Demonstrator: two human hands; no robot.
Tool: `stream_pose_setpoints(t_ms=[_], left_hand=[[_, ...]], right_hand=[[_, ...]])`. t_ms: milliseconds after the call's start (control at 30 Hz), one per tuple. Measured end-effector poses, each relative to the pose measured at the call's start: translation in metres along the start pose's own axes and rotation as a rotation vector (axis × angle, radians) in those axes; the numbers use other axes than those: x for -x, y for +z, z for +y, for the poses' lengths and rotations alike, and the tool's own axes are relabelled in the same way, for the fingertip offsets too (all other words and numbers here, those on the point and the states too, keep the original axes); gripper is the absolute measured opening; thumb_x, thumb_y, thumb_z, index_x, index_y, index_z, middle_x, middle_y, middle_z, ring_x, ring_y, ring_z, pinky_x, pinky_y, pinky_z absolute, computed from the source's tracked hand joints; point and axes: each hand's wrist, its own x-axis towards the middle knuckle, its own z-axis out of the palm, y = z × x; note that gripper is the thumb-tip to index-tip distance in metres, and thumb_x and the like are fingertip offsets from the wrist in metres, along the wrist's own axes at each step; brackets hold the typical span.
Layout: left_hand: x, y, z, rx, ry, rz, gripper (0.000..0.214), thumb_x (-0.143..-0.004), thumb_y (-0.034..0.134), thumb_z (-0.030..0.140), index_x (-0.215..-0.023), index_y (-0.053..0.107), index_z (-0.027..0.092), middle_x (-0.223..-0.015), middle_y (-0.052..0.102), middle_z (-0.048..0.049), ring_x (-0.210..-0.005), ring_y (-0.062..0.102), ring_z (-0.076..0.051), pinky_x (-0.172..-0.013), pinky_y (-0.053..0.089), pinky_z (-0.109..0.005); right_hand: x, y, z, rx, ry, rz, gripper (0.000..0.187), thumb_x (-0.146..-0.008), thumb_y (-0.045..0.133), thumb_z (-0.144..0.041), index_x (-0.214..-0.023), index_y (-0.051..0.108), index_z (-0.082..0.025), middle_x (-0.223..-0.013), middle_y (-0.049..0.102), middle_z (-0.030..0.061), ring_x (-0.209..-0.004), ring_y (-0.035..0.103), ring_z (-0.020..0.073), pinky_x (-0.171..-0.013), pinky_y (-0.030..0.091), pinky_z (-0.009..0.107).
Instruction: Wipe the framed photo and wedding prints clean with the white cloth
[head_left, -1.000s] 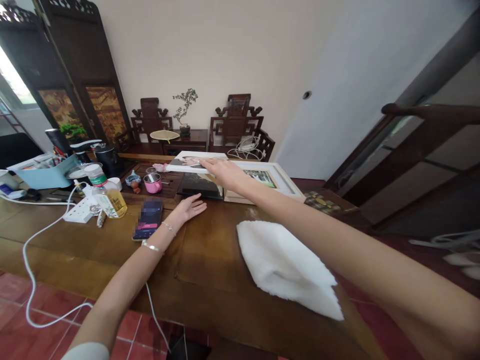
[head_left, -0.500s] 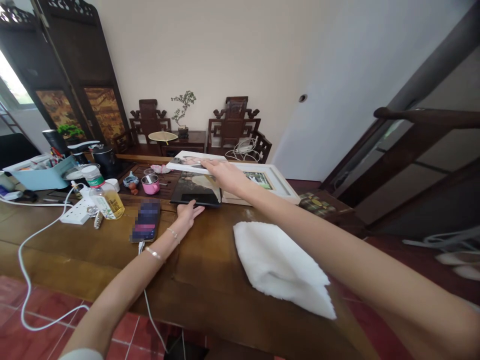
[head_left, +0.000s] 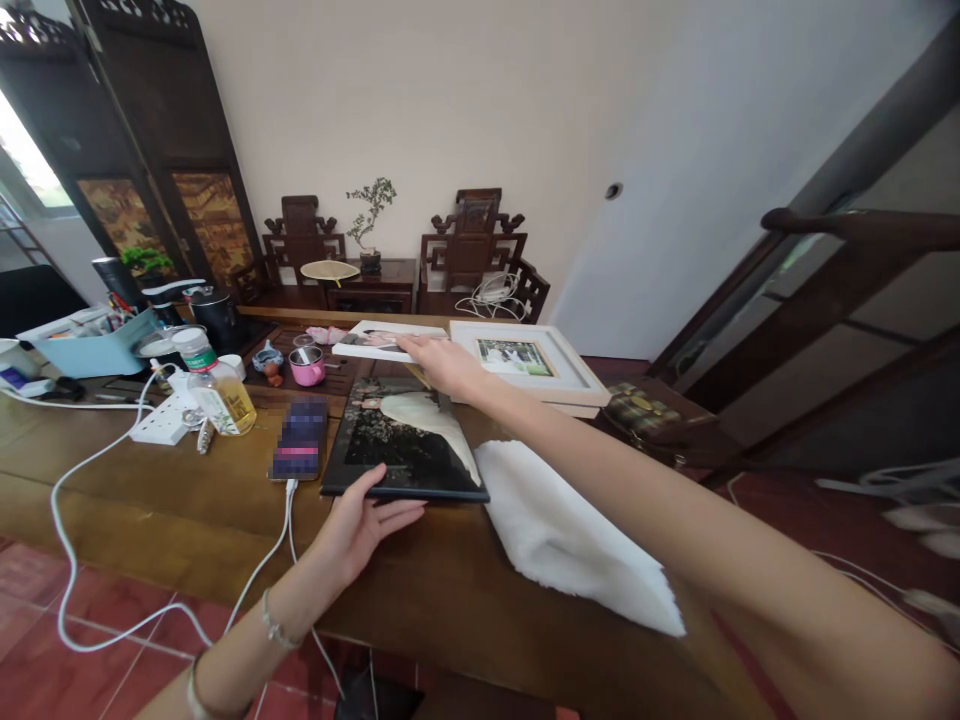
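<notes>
My left hand (head_left: 360, 525) grips the near edge of a dark photo print (head_left: 405, 440) that lies flat on the wooden table (head_left: 150, 480), thumb on top. My right hand (head_left: 442, 362) reaches far forward and rests flat, fingers stretched, on the edge of a white-bordered photo panel (head_left: 375, 340), which is tipped up a little above the dark print's far end. A white framed picture (head_left: 525, 358) lies just right of that hand. A white fluffy cloth (head_left: 570, 530) lies on the table under my right forearm.
A phone (head_left: 298, 450) on a white cable lies left of the dark print. Further left are a bottle of yellow liquid (head_left: 217, 392), a power strip (head_left: 165, 420), a pink cup (head_left: 306, 368) and a blue box (head_left: 90, 350). Carved chairs stand at the back wall.
My left hand has pulled the dark photo print toward me, out from under the white-bordered panel. My right hand stayed on that panel.
</notes>
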Motion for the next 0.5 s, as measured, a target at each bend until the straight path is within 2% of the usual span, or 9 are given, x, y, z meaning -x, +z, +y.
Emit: stream_pose_setpoints(t_ms=[133, 300, 367, 433, 500], left_hand=[[0.031, -0.010, -0.022, 0.029, 0.016, 0.072, 0.021, -0.085, 0.059, 0.015, -0.105, 0.056, 0.008, -0.091, 0.073, -0.0145, -0.073, 0.073, -0.029, -0.084, 0.057, -0.047], [0.059, -0.024, -0.049, 0.053, 0.011, 0.187, 0.040, -0.082, 0.065, 0.015, -0.119, 0.050, 0.010, -0.094, 0.073, -0.0145, -0.071, 0.073, -0.031, -0.083, 0.057, -0.050], [0.066, -0.030, -0.056, 0.044, -0.009, 0.217, 0.045, -0.079, 0.069, 0.017, -0.120, 0.051, 0.008, -0.090, 0.073, -0.0160, -0.070, 0.073, -0.031, -0.081, 0.058, -0.050], [0.070, -0.036, -0.063, 0.042, 0.002, 0.241, 0.051, -0.073, 0.076, 0.018, -0.117, 0.053, 0.009, -0.088, 0.073, -0.0148, -0.070, 0.073, -0.032, -0.080, 0.058, -0.049], [0.070, -0.043, -0.069, 0.063, 0.006, 0.253, 0.054, -0.066, 0.081, 0.023, -0.113, 0.056, 0.012, -0.092, 0.073, -0.0134, -0.071, 0.073, -0.033, -0.080, 0.059, -0.049]], right_hand=[[-0.004, 0.016, -0.003, 0.026, -0.016, -0.027, 0.060, -0.083, 0.042, 0.000, -0.141, 0.035, -0.015, -0.139, 0.050, 0.0153, -0.115, 0.055, 0.0280, -0.087, 0.047, 0.038], [-0.008, 0.038, -0.004, 0.075, -0.012, -0.042, 0.058, -0.083, 0.042, 0.004, -0.137, 0.041, -0.016, -0.136, 0.052, 0.0157, -0.121, 0.051, 0.0283, -0.089, 0.047, 0.040], [-0.008, 0.048, -0.006, 0.097, -0.005, -0.036, 0.047, -0.088, 0.048, -0.004, -0.133, 0.045, -0.017, -0.134, 0.052, 0.0144, -0.117, 0.053, 0.0275, -0.089, 0.048, 0.042], [-0.008, 0.058, -0.008, 0.121, 0.005, -0.024, 0.037, -0.091, 0.055, -0.021, -0.127, 0.051, -0.017, -0.129, 0.054, 0.0115, -0.110, 0.057, 0.0255, -0.087, 0.050, 0.044], [-0.007, 0.067, -0.010, 0.147, 0.019, -0.012, 0.035, -0.091, 0.057, -0.033, -0.122, 0.054, -0.018, -0.124, 0.056, 0.0090, -0.103, 0.059, 0.0233, -0.084, 0.051, 0.045]])
